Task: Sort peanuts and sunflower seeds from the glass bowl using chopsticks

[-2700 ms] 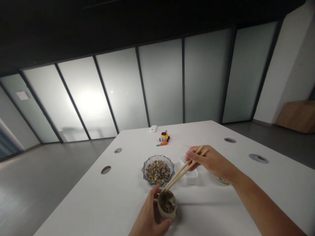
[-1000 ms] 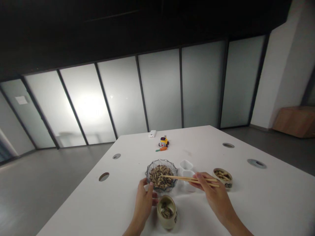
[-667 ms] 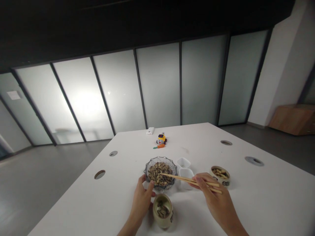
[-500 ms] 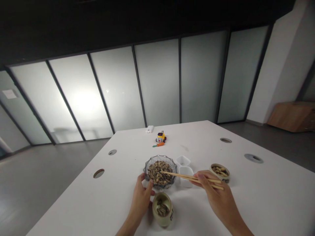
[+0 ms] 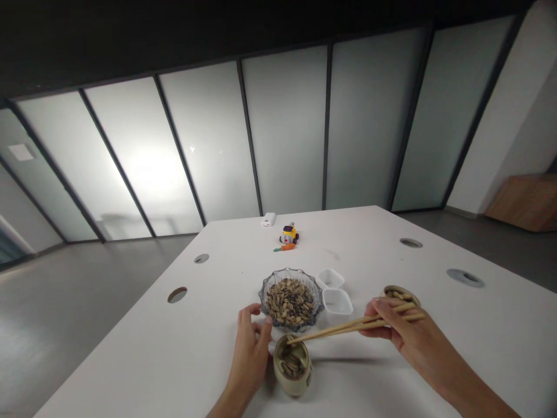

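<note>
No lettering can be read. Dark marks (image 5: 308,376) stand on the right side of the ceramic cup (image 5: 290,383), too small and too far turned to make out. A white sheet (image 5: 21,152) on the far-left frosted glass panel (image 5: 35,191) is too blurred to read. The white device (image 5: 268,219) on the table (image 5: 209,325) shows a tiny mark, unreadable

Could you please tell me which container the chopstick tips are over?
The ceramic jar beside the left hand: its mouth has the chopstick tips; the glass bowl, white tubs and ceramic dish have none.
</note>
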The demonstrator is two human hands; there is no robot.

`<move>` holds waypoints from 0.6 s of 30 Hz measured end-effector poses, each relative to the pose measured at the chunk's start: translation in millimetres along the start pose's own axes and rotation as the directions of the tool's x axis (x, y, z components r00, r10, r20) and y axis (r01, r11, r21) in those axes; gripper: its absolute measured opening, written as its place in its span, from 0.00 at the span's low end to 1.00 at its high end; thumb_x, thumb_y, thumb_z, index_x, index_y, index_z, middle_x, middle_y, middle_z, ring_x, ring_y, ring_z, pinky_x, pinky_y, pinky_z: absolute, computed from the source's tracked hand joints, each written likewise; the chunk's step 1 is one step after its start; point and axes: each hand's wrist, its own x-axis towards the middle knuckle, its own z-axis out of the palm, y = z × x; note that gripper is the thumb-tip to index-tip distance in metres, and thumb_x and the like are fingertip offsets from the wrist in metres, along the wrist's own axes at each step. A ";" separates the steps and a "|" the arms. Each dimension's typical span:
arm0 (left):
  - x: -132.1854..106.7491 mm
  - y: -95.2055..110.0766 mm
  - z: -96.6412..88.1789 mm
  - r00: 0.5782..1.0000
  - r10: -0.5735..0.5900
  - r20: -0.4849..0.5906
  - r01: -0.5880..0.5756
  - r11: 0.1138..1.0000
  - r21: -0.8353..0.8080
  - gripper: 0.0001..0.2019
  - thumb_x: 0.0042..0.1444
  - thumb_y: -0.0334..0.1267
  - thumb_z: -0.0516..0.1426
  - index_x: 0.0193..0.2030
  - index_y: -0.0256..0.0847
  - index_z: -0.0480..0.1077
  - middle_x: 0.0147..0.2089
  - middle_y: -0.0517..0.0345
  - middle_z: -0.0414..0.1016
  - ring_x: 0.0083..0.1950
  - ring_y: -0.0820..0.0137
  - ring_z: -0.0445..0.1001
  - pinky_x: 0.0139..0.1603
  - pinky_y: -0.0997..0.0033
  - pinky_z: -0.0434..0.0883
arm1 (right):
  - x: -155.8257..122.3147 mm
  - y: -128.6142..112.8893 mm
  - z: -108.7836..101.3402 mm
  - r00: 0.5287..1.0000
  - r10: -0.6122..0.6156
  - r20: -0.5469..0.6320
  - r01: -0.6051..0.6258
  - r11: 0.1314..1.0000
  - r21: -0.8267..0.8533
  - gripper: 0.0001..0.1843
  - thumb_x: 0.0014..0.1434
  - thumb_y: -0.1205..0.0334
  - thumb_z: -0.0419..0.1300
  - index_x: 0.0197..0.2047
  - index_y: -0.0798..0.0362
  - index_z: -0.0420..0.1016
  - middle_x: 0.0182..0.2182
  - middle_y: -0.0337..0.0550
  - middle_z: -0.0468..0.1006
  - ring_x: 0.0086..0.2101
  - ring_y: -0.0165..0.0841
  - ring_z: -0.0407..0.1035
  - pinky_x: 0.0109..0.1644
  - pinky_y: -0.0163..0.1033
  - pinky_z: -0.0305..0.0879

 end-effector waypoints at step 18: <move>-20.5 0.6 -10.2 0.924 0.289 0.249 -0.326 0.937 0.123 0.29 0.71 0.69 0.44 0.37 0.45 0.64 0.34 0.58 0.68 0.34 0.63 0.68 0.37 0.67 0.65 | -15.1 -5.0 13.0 0.971 -0.221 -0.095 0.210 0.971 -0.117 0.26 0.63 0.35 0.67 0.29 0.50 0.83 0.29 0.46 0.81 0.30 0.41 0.78 0.35 0.45 0.81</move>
